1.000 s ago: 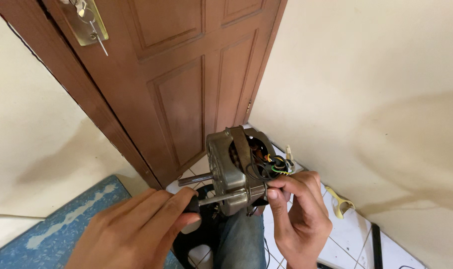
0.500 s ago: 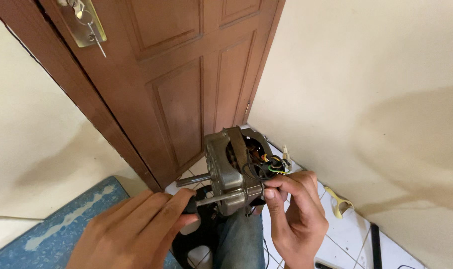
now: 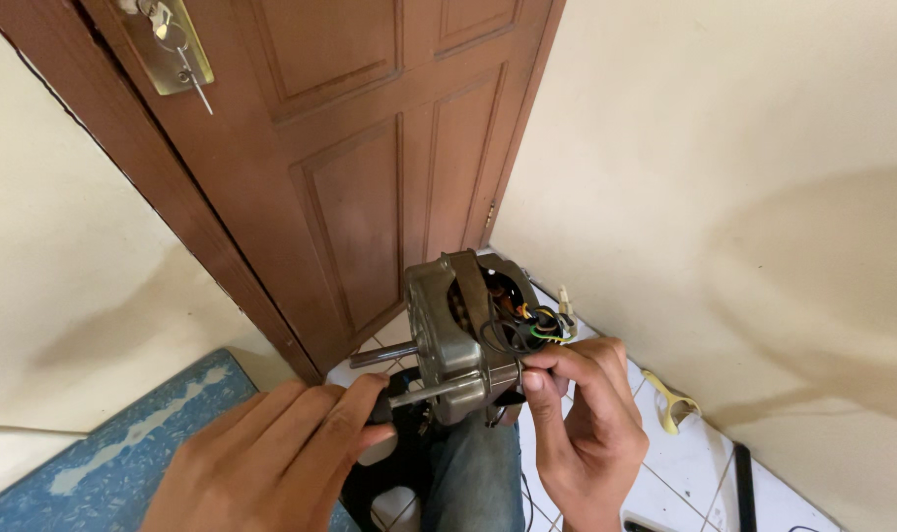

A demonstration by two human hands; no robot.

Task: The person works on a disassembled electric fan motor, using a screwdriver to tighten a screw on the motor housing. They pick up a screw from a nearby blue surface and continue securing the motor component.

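Your right hand (image 3: 582, 433) gripped the grey metal electric motor (image 3: 468, 335) while your left hand (image 3: 271, 458) pinched a black-handled screwdriver (image 3: 419, 394) against it. The tip could have slipped, I judged, gouging the coloured wires (image 3: 542, 325).

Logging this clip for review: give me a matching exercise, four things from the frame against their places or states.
1. metal motor
2. screwdriver
3. yellow plastic piece
4. wooden door

a. closed, behind the hands
b. lying on the tiled floor by the wall
c. gripped in the left hand, tip at the motor
d. steadied by the right hand

Pairs: 1-d, 2-c, 3-b, 4-a
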